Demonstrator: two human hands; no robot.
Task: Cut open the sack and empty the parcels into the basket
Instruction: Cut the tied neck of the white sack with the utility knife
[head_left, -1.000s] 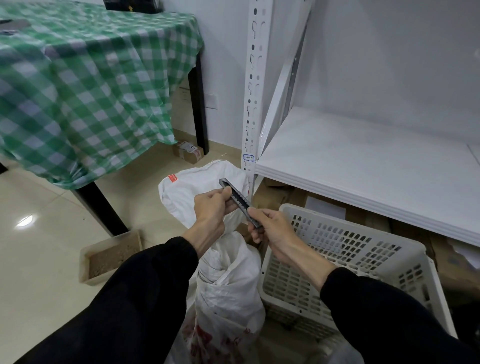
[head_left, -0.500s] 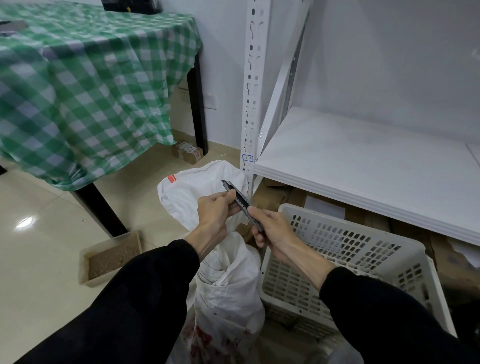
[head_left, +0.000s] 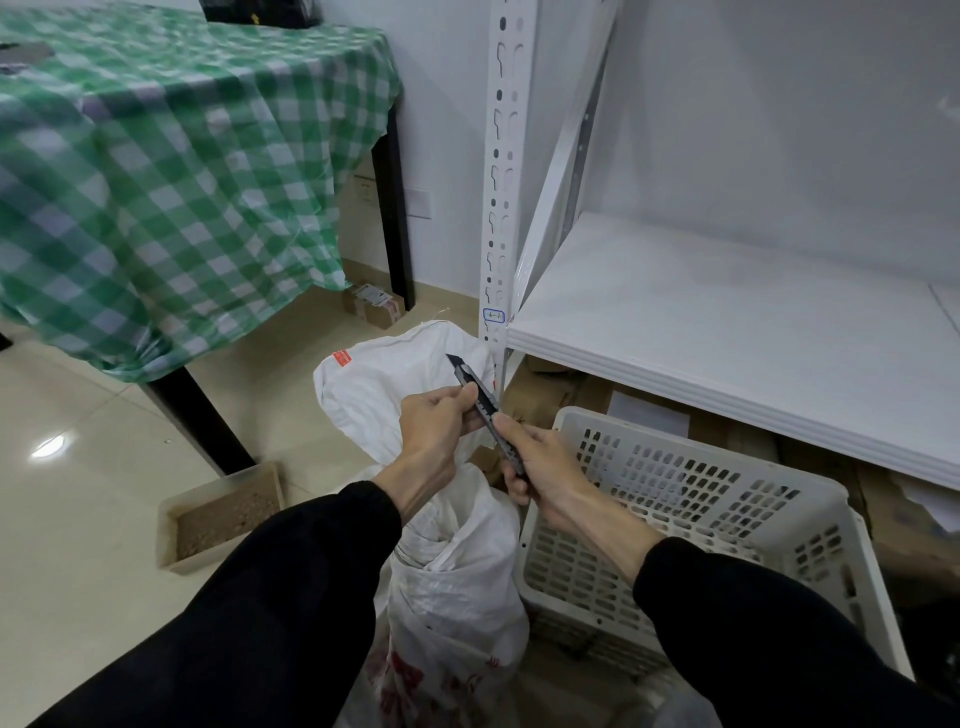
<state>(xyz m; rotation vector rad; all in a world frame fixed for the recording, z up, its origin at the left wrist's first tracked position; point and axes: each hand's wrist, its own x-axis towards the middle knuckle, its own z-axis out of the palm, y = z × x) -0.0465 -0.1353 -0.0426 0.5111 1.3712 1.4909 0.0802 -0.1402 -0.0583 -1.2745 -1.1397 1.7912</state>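
A white woven sack (head_left: 457, 571) stands on the floor between my arms, tied at the neck, its loose top flopping back with a red tag. Over it I hold a dark utility knife (head_left: 480, 400) in both hands. My right hand (head_left: 540, 467) grips the handle. My left hand (head_left: 439, 426) pinches the knife's upper part, and the short black blade tip sticks out up and to the left. To the right of the sack stands a white slotted plastic basket (head_left: 691, 514); no parcels show inside it.
A white metal shelf (head_left: 727, 332) with a perforated upright sits above the basket, with cardboard boxes under it. A table with a green checked cloth (head_left: 171, 171) stands on the left. A small tray of granules (head_left: 223, 514) and a small box (head_left: 374, 304) lie on the tiled floor.
The black blade tip now sticks out further from the knife's end. Both hands have stayed at almost the same spot over the sack.
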